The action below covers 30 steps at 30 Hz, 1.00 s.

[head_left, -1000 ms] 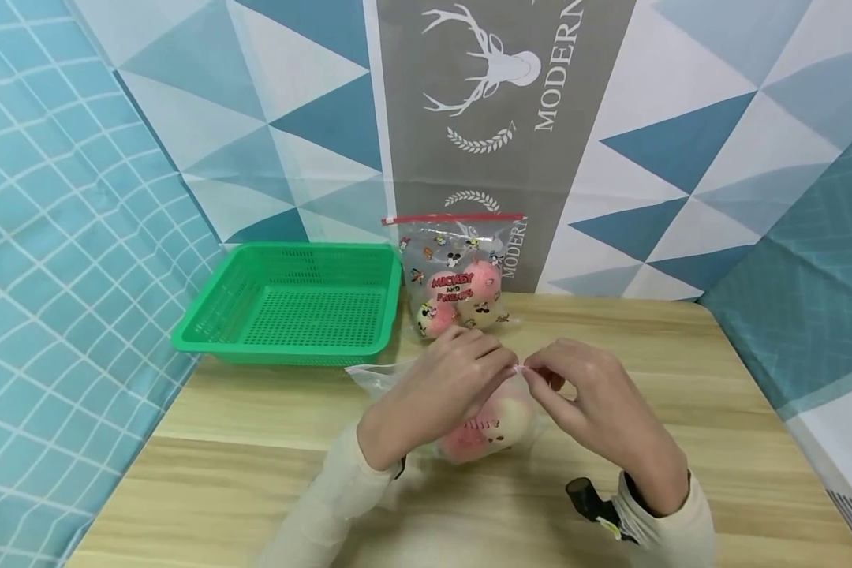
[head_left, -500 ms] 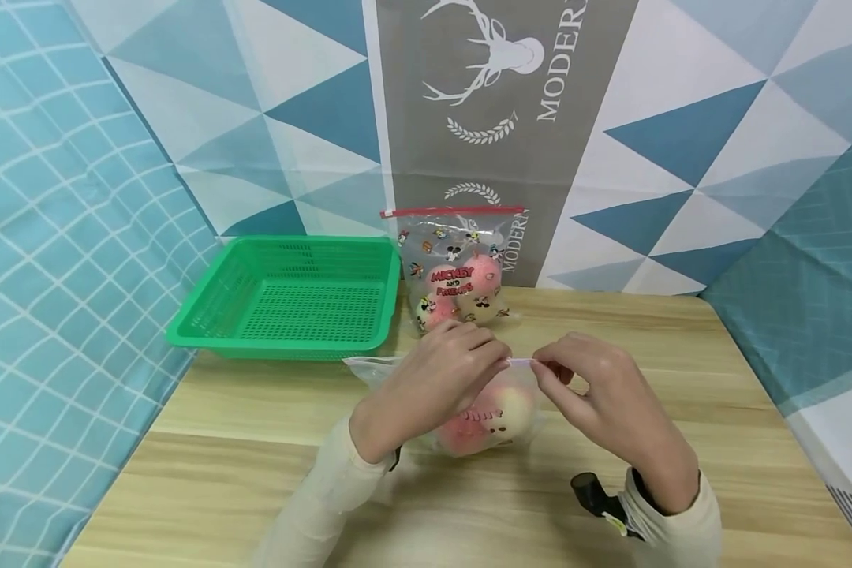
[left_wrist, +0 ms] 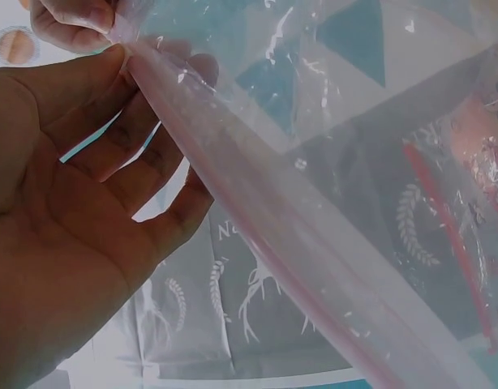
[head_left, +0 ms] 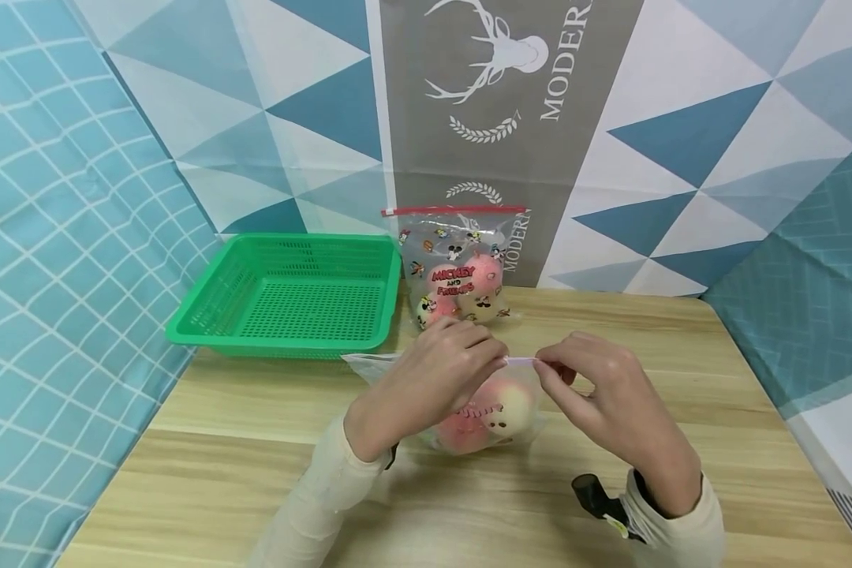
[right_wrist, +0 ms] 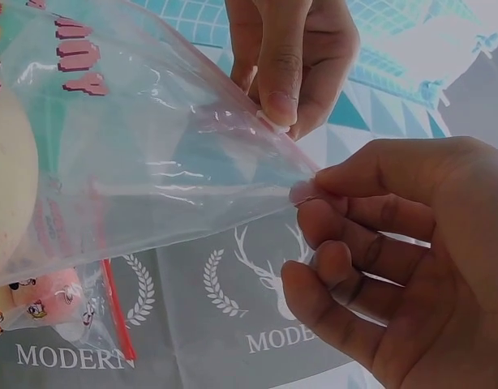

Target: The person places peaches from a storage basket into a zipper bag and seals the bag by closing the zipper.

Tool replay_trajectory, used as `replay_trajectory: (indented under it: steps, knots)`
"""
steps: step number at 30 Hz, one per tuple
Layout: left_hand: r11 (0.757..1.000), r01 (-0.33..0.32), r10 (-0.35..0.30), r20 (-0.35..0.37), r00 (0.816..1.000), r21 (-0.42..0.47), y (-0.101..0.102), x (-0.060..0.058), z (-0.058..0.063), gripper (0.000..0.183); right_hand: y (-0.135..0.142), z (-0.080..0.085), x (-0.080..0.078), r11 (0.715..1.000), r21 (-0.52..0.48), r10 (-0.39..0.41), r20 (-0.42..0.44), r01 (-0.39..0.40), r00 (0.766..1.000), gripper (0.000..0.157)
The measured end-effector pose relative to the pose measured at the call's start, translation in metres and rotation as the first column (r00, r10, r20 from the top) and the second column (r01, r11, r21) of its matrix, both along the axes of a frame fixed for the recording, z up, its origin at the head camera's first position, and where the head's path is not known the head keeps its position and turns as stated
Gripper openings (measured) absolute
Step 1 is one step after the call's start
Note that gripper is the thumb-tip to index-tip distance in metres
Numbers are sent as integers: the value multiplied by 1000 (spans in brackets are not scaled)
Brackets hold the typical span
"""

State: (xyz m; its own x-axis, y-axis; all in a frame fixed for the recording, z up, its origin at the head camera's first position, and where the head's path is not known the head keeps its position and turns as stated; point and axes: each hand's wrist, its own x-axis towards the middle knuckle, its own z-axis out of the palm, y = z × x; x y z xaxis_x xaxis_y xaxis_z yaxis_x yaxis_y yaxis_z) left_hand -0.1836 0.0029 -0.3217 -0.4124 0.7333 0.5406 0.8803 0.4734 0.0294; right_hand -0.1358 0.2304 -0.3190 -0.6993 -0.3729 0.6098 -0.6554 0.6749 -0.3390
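Observation:
A clear zip bag point(head_left: 461, 434) with a pink zip strip point(left_wrist: 233, 198) stands on the table, with pink and cream peaches point(head_left: 507, 410) inside. My left hand point(head_left: 426, 383) pinches the strip near its right end; the right wrist view shows a small white slider point(right_wrist: 272, 122) under the thumb. With thumb and index finger, my right hand point(head_left: 614, 386) pinches the bag's top right corner. A short length of strip shows between the two hands. To the left of my left hand, the mouth looks spread apart in the left wrist view. My left hand hides part of the bag.
Behind my hands, a second zip bag point(head_left: 454, 248) with a red slider strip and several peaches leans upright near the wall. A green plastic basket point(head_left: 284, 343) sits at the back left of the wooden table point(head_left: 241, 489). Patterned cloth point(head_left: 312, 118) hangs behind.
The fingertips were nearly together a second ago. My right hand has shifted right and my left slightly left, baring a short piece of strip. Over the last half second hardly anything has moved.

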Motion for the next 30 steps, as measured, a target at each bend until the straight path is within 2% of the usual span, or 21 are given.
replay_trajectory:
  steps: [10, 21, 30]
  knots:
    - [1000, -2, 2, 32, 999, 10, -1, -1, 1, 10, 1, -1, -1, 1000, -4, -3, -29, 3, 1000, 15]
    - [999, -33, 31, 75, 997, 23, -4, -1, 3, 13, 1, -1, -1, 1000, -18, -21, -56, 20, 998, 14]
    - [999, -37, 35, 79, 996, 30, -9, -2, 4, 13, 2, -1, -1, 999, -19, -33, -46, 33, 998, 13]
